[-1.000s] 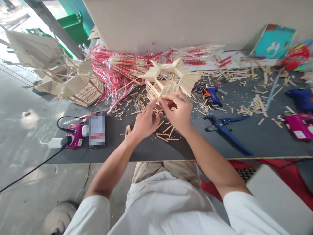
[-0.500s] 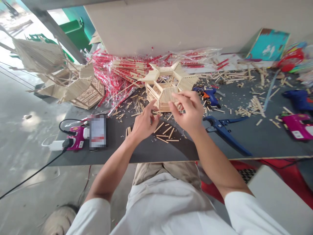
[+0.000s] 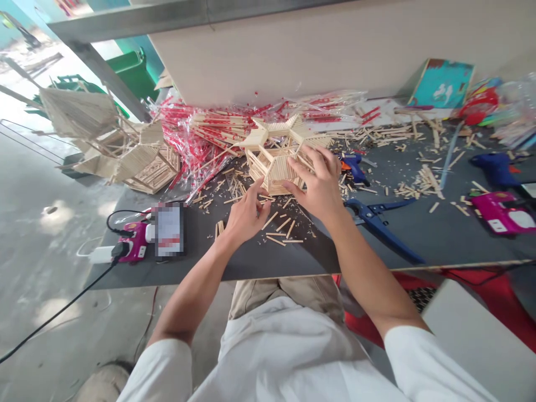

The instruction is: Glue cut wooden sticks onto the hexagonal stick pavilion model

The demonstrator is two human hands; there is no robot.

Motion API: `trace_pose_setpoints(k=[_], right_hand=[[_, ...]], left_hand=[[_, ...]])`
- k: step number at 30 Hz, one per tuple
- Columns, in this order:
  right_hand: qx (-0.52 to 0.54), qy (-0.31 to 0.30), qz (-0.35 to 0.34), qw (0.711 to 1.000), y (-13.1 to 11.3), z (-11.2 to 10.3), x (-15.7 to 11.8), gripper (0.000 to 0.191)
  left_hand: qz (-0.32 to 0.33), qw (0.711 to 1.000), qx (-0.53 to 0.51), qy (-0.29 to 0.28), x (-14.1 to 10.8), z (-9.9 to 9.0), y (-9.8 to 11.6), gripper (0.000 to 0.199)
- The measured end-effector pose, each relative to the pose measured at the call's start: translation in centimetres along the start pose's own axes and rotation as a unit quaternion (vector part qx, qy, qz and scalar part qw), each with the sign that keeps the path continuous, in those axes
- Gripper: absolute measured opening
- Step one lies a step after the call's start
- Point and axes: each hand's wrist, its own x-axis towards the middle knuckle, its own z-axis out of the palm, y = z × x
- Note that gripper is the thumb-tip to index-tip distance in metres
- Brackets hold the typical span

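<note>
A small house-like model of thin wooden sticks (image 3: 286, 167), with flared roof panels around an open centre, stands on the dark table. My right hand (image 3: 320, 181) is at its right front, fingers spread over the front roof panel and thumb near that panel's lower edge. Low at the model's front left corner is my left hand (image 3: 248, 215), its fingers apart and the tips at or touching the base. No loose piece shows in either hand. Several cut sticks (image 3: 283, 228) lie between my hands in front of the model.
Left stands a larger stick model (image 3: 121, 145). Behind lie red-tipped sticks in plastic (image 3: 209, 125). Blue cutters (image 3: 383, 226) and a blue glue gun (image 3: 355, 167) lie right, among stick scraps. A phone (image 3: 169, 230) and purple power strip (image 3: 136, 241) are left, another strip (image 3: 502, 213) far right.
My right hand has come down and forward onto the front roof panel, its fingers spreading. My left hand stays by the model's base. The whole view has shifted slightly.
</note>
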Motion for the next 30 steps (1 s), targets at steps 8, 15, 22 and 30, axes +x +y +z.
trace_pose_setpoints(k=[8,15,22,30], right_hand=[[-0.002,-0.059,-0.038,0.998,-2.0,-1.1,1.9,0.055],[0.089,-0.085,-0.027,0.992,0.9,-3.1,5.1,0.036],[0.156,-0.15,0.027,0.976,3.3,-2.6,9.6,0.013],[0.198,-0.202,0.03,0.959,3.4,-2.0,11.3,0.008]], left_hand=[[-0.011,1.0,0.005,-0.001,0.1,0.0,-0.3,0.062],[-0.004,1.0,0.022,-0.003,0.1,-0.2,-0.3,0.057],[0.002,0.999,0.028,-0.02,0.1,-0.4,0.1,0.048],[0.01,0.999,0.028,-0.025,0.0,-0.5,0.2,0.043]])
